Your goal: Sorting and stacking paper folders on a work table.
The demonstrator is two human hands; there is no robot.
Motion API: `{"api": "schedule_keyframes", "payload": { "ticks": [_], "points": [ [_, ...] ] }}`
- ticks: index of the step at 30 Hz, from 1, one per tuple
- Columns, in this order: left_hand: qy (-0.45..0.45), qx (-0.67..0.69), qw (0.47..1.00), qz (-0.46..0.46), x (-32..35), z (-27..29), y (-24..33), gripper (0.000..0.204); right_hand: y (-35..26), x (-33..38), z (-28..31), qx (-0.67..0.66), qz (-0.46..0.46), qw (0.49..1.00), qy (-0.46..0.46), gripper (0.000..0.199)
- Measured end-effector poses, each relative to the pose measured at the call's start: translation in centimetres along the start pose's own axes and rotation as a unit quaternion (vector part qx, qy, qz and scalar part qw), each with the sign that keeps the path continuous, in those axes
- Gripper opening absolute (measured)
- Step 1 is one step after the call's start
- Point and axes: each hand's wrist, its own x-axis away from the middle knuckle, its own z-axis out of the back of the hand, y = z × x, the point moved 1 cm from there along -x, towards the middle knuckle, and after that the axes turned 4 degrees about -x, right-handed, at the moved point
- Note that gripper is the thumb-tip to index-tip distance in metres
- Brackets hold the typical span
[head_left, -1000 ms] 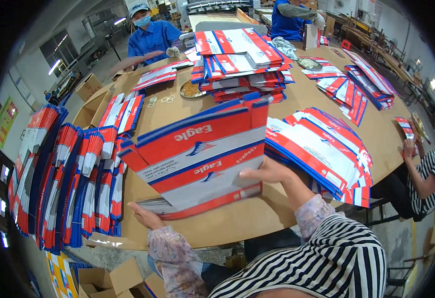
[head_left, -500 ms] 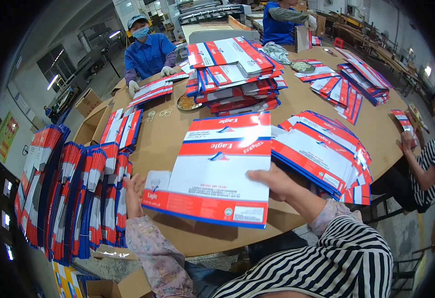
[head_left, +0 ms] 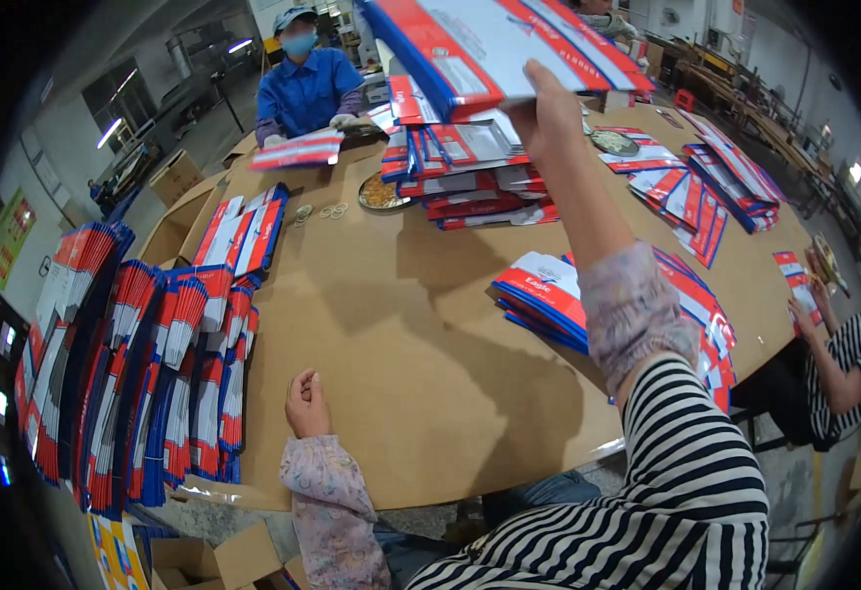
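Overhead, right hand [head_left: 546, 110] pinches one flat red-white-blue carton sheet [head_left: 494, 44], long axis running 10 to 4 o'clock, directly above the middle stack [head_left: 470, 172]. Left hand [head_left: 305, 401] rests loosely curled, holding nothing, on the table edge [head_left: 401, 492] at 7 o'clock, well apart.

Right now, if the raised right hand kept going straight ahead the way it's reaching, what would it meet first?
Probably the tall heap of flat red, white and blue cartons mid-table. The right hand, gripping one flat red, white and blue carton, points toward it from above. Depth is hard to judge, so it might pass over.
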Motion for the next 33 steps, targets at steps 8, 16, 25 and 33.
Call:
{"api": "schedule_keyframes", "payload": {
  "ticks": [8,16,25,33],
  "points": [
    [0.009,0.058,0.998,0.009,0.0,0.5,-0.8,0.020,-0.1,-4.0,2.9,0.038,-0.082,0.994,-0.059,0.037],
    [-0.197,0.395,0.896,0.053,3.9,-3.7,9.3,0.065,1.5,7.5,4.6,0.102,-0.336,0.925,-0.146,0.054],
    [-0.108,0.636,0.738,0.197,2.7,-3.2,17.4,0.059,-0.7,9.8,5.4,0.137,-0.433,0.857,-0.244,0.052],
    [-0.058,0.668,0.735,0.099,-4.1,-5.8,23.8,0.052,-3.5,12.0,4.5,-0.105,-0.370,0.902,-0.196,0.077]
  ]
}}
